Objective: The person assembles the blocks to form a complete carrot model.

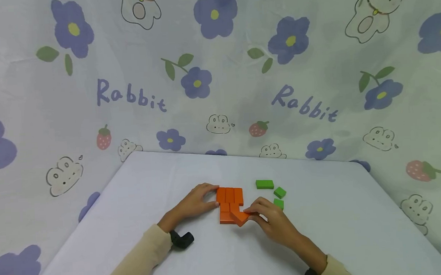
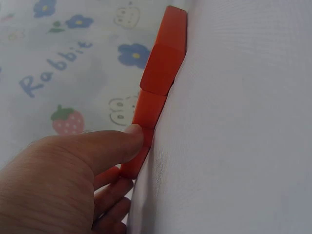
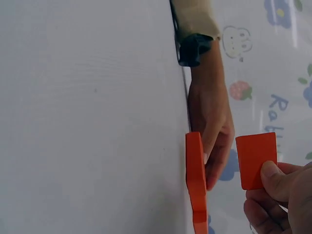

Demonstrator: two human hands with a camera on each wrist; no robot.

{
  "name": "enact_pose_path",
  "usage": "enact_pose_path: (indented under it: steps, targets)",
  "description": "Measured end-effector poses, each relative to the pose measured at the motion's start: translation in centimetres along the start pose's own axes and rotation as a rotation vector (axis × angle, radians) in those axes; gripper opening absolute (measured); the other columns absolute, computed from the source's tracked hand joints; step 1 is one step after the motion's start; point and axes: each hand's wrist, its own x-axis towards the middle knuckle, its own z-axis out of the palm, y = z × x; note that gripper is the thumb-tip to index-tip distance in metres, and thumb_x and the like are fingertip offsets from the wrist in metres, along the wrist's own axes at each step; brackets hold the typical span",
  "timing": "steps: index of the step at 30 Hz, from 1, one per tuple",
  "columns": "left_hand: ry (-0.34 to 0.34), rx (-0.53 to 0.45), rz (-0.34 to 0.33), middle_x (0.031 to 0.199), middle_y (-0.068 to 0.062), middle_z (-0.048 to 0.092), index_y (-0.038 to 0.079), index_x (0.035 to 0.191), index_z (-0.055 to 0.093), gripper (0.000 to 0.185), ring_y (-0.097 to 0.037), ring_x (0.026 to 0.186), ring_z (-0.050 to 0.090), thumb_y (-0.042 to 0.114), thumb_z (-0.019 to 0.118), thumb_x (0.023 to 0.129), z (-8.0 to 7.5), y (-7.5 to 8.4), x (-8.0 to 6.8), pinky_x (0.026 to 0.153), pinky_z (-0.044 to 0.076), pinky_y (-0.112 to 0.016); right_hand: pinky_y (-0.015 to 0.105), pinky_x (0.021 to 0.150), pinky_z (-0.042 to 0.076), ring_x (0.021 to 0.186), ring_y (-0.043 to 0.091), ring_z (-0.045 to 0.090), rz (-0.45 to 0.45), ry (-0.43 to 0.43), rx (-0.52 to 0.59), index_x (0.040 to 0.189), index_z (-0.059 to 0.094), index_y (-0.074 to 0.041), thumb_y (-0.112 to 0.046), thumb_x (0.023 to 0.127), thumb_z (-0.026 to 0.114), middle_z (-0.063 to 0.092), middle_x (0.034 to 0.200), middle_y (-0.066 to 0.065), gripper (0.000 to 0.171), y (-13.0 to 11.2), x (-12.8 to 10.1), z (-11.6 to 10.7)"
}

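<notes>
Head view: an orange block [image 1: 240,218] is pinched by the nearer, right hand [image 1: 274,220] at the five-o'clock corner of the orange assembly [image 1: 229,195]. This array — long axis twelve-to-six — is held at nine o'clock by the left hand [image 1: 196,201].

We see the right hand [image 3: 290,200] pinching an orange block [image 3: 251,158] — well apart from the row of orange blocks [image 3: 196,170] on the white tabletop [image 3: 97,122]. Beside that row we see the left hand [image 3: 213,114] — black wrist device [image 3: 192,51], beige sleeve [image 3: 196,17].
</notes>
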Motion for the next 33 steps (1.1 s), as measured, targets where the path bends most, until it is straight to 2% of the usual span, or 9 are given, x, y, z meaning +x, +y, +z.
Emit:
enact_pose_path:
  steps: [7, 14, 18, 21, 25, 33]
  targets:
    - [0.005, -0.001, 0.054, 0.144, -0.003, 0.054, 0.019, 0.146, 0.052, 0.06, -0.027, 0.138, 0.045, 0.039, 0.07, 0.092, -0.1, 0.4, 0.6, 0.115, 0.037, -0.054, 0.018, 0.075, 0.057, 0.086, 0.003, 0.06, 0.045, -0.059, -0.026, 0.101, 0.074, -0.014, 0.002, 0.08, 0.078, 0.065, 0.097, -0.007, 0.027, 0.0, 0.4, 1.2]
    - [-0.005, 0.008, 0.02, 0.148, -0.002, 0.051, 0.022, 0.146, 0.052, 0.06, -0.027, 0.14, 0.043, 0.04, 0.07, 0.092, 0.1, 0.4, 0.8, 0.116, 0.036, -0.055, 0.017, 0.073, 0.054, 0.085, 0.004, 0.057, 0.072, -0.076, -0.017, 0.103, 0.074, -0.015, -0.002, 0.083, 0.077, 0.062, 0.097, -0.007, 0.024, 0.5, -0.2, 2.3]
    - [-0.02, 0.008, 0.001, 0.148, -0.002, 0.051, 0.022, 0.146, 0.051, 0.061, -0.027, 0.141, 0.043, 0.042, 0.07, 0.092, 0.3, 0.2, 0.5, 0.116, 0.036, -0.055, 0.015, 0.068, 0.049, 0.082, 0.004, 0.053, 0.018, -0.057, -0.02, 0.102, 0.074, -0.014, -0.004, 0.085, 0.077, 0.062, 0.095, -0.006, 0.02, 0.8, -0.5, 3.0]
    - [-0.001, 0.012, 0.014, 0.146, -0.003, 0.053, 0.021, 0.146, 0.052, 0.061, -0.027, 0.139, 0.044, 0.041, 0.07, 0.092, 0.2, 0.1, 0.3, 0.116, 0.036, -0.055, 0.015, 0.069, 0.05, 0.084, 0.005, 0.053, -0.017, -0.032, -0.024, 0.101, 0.074, -0.014, -0.003, 0.084, 0.078, 0.062, 0.096, -0.005, 0.021, 0.8, -0.5, 3.4]
    - [0.015, 0.016, 0.031, 0.143, -0.003, 0.055, 0.019, 0.145, 0.053, 0.06, -0.027, 0.138, 0.046, 0.04, 0.071, 0.092, 0.1, 0.0, 0.2, 0.116, 0.037, -0.055, 0.015, 0.071, 0.05, 0.088, 0.003, 0.053, -0.004, -0.033, -0.049, 0.102, 0.074, -0.015, -0.005, 0.083, 0.079, 0.061, 0.097, -0.008, 0.022, 0.7, -0.4, 3.7]
    - [0.003, 0.023, 0.024, 0.145, -0.002, 0.054, 0.019, 0.146, 0.052, 0.061, -0.026, 0.138, 0.045, 0.04, 0.07, 0.092, -0.1, 0.0, 0.0, 0.116, 0.037, -0.054, 0.015, 0.073, 0.051, 0.09, 0.003, 0.053, 0.035, -0.059, -0.086, 0.102, 0.074, -0.018, -0.011, 0.085, 0.078, 0.06, 0.098, -0.011, 0.02, 0.6, -0.5, 4.1]
